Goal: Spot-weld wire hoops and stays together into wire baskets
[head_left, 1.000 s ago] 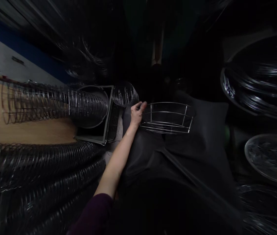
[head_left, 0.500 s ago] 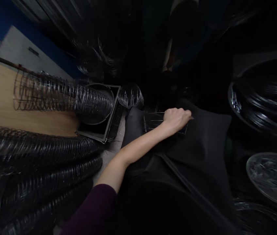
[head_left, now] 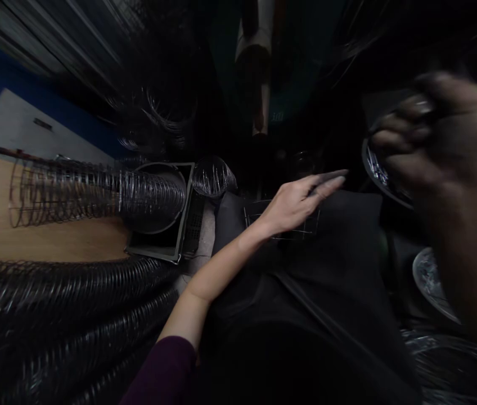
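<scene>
A: Basket [head_left: 306, 228]?
B: Lies flat on the dark cloth [head_left: 340, 259], under the left hand [head_left: 293, 202], whose fist has opened, fingers straight.
A: Right hand [head_left: 445, 140]?
B: Blurred, close to the camera; curled, grip unclear.

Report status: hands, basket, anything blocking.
Left hand open, over basket. Basket lies on dark cloth. Right hand blurred near lens, grip unclear, hiding right side.

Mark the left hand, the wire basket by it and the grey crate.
left hand [head_left: 291, 205]: head view, its back.
wire basket [head_left: 253, 215]: head view, its left end.
grey crate [head_left: 194, 211]: head view, slotted side wall.
</scene>
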`<action>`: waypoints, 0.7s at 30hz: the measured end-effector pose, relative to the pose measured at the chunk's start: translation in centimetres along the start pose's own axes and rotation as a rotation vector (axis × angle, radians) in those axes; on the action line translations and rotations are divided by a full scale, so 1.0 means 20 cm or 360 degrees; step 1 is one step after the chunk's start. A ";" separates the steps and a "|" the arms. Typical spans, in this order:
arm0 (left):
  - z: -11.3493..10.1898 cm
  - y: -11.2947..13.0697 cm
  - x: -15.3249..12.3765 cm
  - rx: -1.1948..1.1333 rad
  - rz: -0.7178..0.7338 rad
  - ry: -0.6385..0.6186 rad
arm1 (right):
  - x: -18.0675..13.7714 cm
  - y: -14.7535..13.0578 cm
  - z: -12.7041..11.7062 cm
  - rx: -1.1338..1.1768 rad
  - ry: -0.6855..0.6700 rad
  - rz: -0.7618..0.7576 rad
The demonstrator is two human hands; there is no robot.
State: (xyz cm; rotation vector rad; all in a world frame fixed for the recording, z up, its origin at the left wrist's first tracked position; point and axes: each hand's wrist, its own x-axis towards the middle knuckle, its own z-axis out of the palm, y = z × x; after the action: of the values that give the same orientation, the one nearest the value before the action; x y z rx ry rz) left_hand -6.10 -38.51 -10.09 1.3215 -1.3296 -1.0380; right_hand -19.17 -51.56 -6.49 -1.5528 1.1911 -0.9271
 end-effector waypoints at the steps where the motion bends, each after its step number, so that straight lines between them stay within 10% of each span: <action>1: 0.02 0.02 0.00 -0.0074 -0.0037 -0.0047 | -0.02 -0.06 0.06 0.0239 -0.0076 0.0159; 5: -0.02 0.01 -0.01 -0.0411 -0.0247 -0.0097 | -0.09 -0.14 0.27 0.1010 -0.0275 0.0606; 13: -0.20 -0.24 0.05 -0.0695 -0.0442 0.0228 | -0.34 0.27 0.29 -0.0107 -0.0570 0.0210; 21: -0.24 -0.30 0.03 -0.0657 -0.0490 0.0100 | -0.28 0.22 0.43 0.0201 -0.0829 0.0458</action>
State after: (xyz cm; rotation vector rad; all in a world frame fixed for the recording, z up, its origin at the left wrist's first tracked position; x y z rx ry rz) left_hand -0.34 -39.19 -15.03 1.2478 -0.8189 -1.3829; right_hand -13.54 -44.60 -13.27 -1.3625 0.9250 -0.3663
